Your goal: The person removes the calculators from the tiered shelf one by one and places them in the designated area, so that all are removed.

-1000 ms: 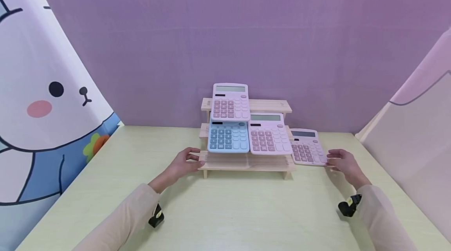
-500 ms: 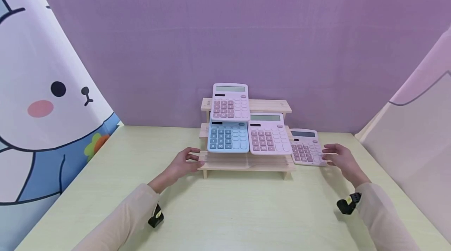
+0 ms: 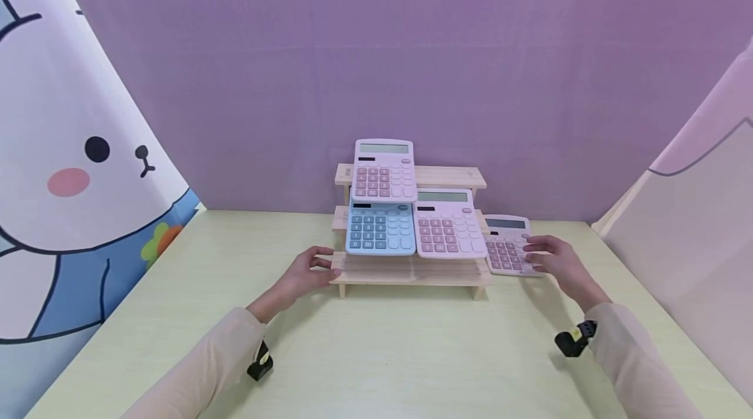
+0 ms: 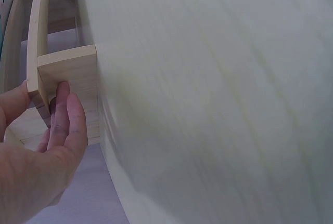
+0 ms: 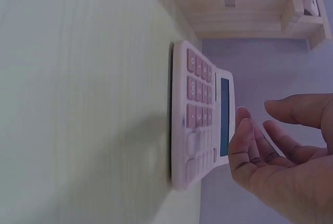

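Observation:
At the left end of a stepped wooden display rack (image 3: pixel 412 270), my left hand (image 3: pixel 306 270) grips the lowest board, thumb on top and fingers underneath. The left wrist view shows this hand (image 4: pixel 52 135) around the board's end (image 4: pixel 36 81). My right hand (image 3: pixel 561 265) hovers over the right side of a pink calculator (image 3: pixel 507 246) that lies on the table beside the rack. Its fingers are loosely bent and hold nothing; in the right wrist view the hand (image 5: pixel 291 156) is apart from the calculator's keys (image 5: pixel 199 99).
On the rack, a pink calculator (image 3: pixel 384 170) leans at the top left. Below it are a blue calculator (image 3: pixel 381 229) and, to its right, another pink calculator (image 3: pixel 450 223). A purple cloth (image 3: pixel 376 59) hangs behind the table (image 3: pixel 406 353), with printed cloth (image 3: pixel 70 144) at the left.
My right hand has moved left and slightly up, from the calculator's right edge to over its right side. My left hand stays on the rack, and the calculators have not visibly moved.

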Available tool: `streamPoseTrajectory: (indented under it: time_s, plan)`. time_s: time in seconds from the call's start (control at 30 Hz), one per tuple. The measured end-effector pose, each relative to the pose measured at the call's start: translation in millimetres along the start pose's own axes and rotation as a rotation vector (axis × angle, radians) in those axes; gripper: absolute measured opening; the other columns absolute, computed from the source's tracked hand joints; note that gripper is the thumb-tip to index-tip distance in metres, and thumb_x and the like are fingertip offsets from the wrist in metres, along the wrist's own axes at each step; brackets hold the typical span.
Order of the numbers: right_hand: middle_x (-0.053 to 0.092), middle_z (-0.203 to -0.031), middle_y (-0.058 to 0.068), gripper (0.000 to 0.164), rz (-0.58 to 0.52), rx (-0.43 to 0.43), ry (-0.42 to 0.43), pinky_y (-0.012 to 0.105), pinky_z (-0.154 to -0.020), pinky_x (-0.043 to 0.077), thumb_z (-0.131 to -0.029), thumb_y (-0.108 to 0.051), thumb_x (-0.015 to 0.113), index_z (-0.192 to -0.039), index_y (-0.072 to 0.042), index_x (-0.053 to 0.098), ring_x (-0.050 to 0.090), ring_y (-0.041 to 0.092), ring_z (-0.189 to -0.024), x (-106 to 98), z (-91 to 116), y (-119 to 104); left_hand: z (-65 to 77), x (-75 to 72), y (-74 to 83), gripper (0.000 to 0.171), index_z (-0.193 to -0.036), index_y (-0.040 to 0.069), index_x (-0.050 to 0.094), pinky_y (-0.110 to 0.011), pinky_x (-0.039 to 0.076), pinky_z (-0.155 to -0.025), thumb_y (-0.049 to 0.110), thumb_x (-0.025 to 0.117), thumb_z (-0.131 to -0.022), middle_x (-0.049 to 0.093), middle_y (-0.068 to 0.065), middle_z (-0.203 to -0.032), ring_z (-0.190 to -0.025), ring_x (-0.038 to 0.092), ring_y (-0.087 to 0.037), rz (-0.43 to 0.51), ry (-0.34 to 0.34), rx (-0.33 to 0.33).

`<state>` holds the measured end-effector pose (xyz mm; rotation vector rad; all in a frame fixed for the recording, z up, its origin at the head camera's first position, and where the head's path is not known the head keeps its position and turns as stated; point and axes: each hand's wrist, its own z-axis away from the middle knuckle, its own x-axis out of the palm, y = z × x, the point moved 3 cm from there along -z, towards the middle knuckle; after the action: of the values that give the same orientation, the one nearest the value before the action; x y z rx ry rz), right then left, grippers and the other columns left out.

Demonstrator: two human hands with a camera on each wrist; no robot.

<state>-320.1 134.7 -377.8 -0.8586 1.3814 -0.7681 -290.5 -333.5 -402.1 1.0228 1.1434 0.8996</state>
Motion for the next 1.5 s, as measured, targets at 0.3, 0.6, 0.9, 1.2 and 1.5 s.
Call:
streamPoseTrajectory:
  time_s: [0.3,0.6,0.9,1.2,1.5]
  plan:
    - [0.044,-0.125,0.033,0.046,0.002,-0.04,-0.008,0.025,-0.074,0.053,-0.088,-0.002,0.051,-0.128,0.012,0.035,0.054,-0.002,-0.084,6,-1,-14,1.0,0.1,0.4,0.055,-0.131,0.001,0.038,-0.038,0.054,-0.082,0.014,0.064,-0.085,0.053,-0.02,-0.111,-0.083,0.059,-0.015,0.006,-0.005,0.001]
    - [0.045,-0.124,0.031,0.042,0.001,-0.071,-0.026,0.029,-0.08,0.054,-0.089,-0.001,0.048,-0.128,0.011,0.035,0.056,-0.002,-0.084,12,2,-36,0.9,0.1,0.9,0.055,-0.131,0.002,0.038,-0.038,0.054,-0.083,0.015,0.064,-0.085,0.053,-0.02,-0.113,-0.084,0.059,-0.016,-0.004,0.002,-0.01]
    - [0.054,-0.114,0.02,0.041,-0.029,-0.112,-0.028,0.019,-0.074,0.053,-0.09,-0.001,0.046,-0.128,0.011,0.036,0.057,0.0,-0.084,13,1,-51,1.3,0.4,0.8,0.056,-0.132,0.002,0.036,-0.038,0.055,-0.082,0.015,0.065,-0.085,0.053,-0.02,-0.114,-0.085,0.059,-0.016,-0.012,-0.001,-0.017]
    - [0.051,-0.117,0.024,0.042,-0.068,-0.135,-0.038,0.017,-0.076,0.052,-0.091,-0.002,0.046,-0.129,0.012,0.034,0.058,0.0,-0.085,16,0,-72,0.4,0.7,0.3,0.056,-0.132,0.001,0.036,-0.037,0.055,-0.082,0.015,0.064,-0.085,0.053,-0.02,-0.114,-0.085,0.059,-0.016,-0.007,-0.002,-0.016]
    - [0.054,-0.106,0.006,0.041,-0.132,-0.147,-0.059,0.023,-0.082,0.053,-0.091,-0.001,0.047,-0.128,0.011,0.035,0.058,0.004,-0.088,24,-3,-90,1.2,0.7,1.3,0.055,-0.131,0.002,0.038,-0.038,0.054,-0.083,0.014,0.065,-0.084,0.053,-0.02,-0.113,-0.085,0.059,-0.016,-0.004,0.01,-0.023]
